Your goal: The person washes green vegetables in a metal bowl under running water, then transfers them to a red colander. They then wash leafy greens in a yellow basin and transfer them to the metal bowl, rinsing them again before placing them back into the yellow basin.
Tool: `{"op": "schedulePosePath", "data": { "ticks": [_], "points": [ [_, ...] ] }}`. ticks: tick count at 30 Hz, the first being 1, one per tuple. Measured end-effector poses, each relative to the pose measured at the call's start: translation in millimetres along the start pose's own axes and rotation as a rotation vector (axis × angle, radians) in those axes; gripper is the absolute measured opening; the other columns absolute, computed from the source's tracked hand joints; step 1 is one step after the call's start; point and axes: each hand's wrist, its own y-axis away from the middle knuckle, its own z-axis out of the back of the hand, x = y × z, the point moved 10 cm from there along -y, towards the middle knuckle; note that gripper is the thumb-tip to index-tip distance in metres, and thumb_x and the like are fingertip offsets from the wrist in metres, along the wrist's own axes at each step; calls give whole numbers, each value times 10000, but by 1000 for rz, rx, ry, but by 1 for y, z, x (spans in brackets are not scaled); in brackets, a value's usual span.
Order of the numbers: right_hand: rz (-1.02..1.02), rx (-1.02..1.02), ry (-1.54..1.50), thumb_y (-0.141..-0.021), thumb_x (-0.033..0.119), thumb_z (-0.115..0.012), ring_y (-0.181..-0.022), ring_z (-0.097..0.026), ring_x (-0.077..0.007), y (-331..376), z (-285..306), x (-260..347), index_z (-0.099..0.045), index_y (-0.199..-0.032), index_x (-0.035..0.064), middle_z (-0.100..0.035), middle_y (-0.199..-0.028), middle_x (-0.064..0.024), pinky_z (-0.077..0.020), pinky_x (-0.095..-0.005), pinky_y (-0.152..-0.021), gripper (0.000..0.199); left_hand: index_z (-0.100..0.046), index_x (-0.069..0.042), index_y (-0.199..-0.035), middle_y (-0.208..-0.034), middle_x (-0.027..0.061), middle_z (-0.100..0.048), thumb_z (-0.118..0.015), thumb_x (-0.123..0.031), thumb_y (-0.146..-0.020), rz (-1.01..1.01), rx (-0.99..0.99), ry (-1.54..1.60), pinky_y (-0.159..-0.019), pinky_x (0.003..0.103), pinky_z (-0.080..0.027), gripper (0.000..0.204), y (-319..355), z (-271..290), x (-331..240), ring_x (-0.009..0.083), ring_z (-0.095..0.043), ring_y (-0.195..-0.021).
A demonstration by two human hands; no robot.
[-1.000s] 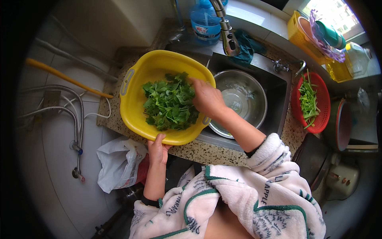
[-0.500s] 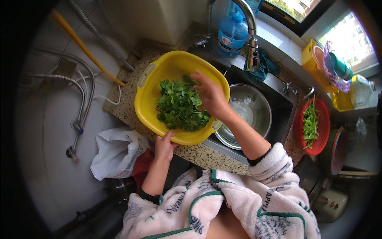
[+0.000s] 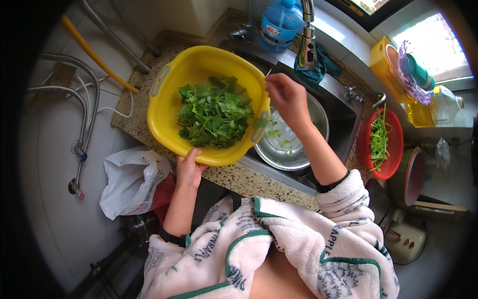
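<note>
A yellow plastic basin (image 3: 167,129) with grey-lined handles sits tilted on the speckled counter, a heap of green celery leaves (image 3: 216,112) inside it. My left hand (image 3: 188,172) grips the near rim, its thumb over the edge. Just past the right rim hangs my right hand (image 3: 291,102), fingers curled together; what they hold, if anything, is hidden. Below it, a few loose leaves show near the basin's right handle and over a steel bowl (image 3: 326,119). That bowl stands in the sink with water in it and is partly covered by my right forearm.
A pull-down faucet (image 3: 308,50) hangs over the dark sink (image 3: 341,144), with a blue jug (image 3: 280,30) behind. On the right stands a red basket (image 3: 397,149) of green stalks, near an oil bottle (image 3: 443,107). A white plastic bag (image 3: 130,187) hangs below the counter at left.
My right hand has moved from over the leaves to beyond the basin's right rim, and its fingers have curled in. Loose leaves now show over the steel bowl. My left hand keeps its grip.
</note>
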Motion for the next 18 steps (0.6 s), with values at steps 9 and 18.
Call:
{"op": "schedulePosePath", "data": {
  "ticks": [9, 18],
  "points": [
    [-739, 509, 302, -617, 165, -786, -1108, -527, -318, 171, -17, -243, -537, -1201, 63, -511, -1251, -162, -439, -368, -924, 643, -479, -53, -1074, -957, 61, -553, -555, -51, -797, 39, -34, -16, -615, 319, -571, 287, 6, 5, -1, 207, -620, -828],
    [-719, 582, 254, -642, 107, -737, -1030, -565, -345, 177, -109, -281, -610, -1078, 178, -575, -1105, -194, -460, -393, -880, 460, -462, -40, -1112, -973, 72, -543, -550, -49, -799, 39, -106, -18, -601, 302, -562, 325, 14, 4, -5, 199, -616, -804]
  ]
}}
